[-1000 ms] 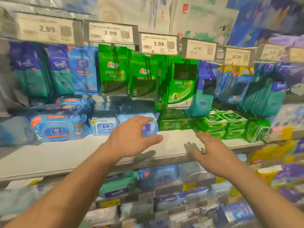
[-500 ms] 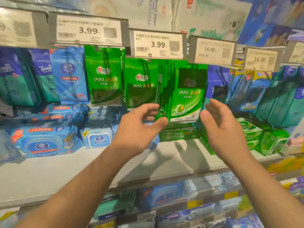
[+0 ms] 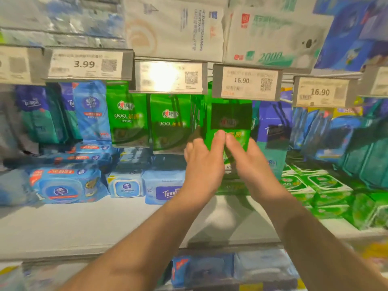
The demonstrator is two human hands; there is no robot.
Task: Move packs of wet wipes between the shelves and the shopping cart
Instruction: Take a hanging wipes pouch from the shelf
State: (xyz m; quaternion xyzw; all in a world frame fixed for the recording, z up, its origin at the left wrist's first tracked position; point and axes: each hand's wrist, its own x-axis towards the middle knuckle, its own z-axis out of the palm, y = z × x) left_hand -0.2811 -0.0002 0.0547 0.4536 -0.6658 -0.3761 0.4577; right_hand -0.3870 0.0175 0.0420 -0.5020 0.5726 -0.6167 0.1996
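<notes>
— Now that both hands have come up from the shelf board and met on one pack, which are they after?

— A second ago they were spread apart, low over the white shelf (image 3: pixel 88 229), touching nothing. Half a second ago they flanked the hanging green pack (image 3: pixel 232 122). Now the left hand (image 3: pixel 204 164) and the right hand (image 3: pixel 249 164) are both on its lower half, thumbs side by side on the front face.

— So the grasp is made?

— I judge it as just made, or being made. The left thumb lies on the front while its fingers curl round the pack's left edge, so it grips. The right thumb presses the front too, but its fingers are hidden behind the hand; it looks like a pinch.

— And the pack, is it off the shelf yet?

— No. It hangs just under the 16.90 price tag (image 3: pixel 245 82), foremost of a row of like green packs, beside the purple pack (image 3: pixel 273 127) on its right. The hook itself is hidden by the tag.

— The cart?

— Not in view. Next, probably, comes the pull forward off the hook.
</notes>
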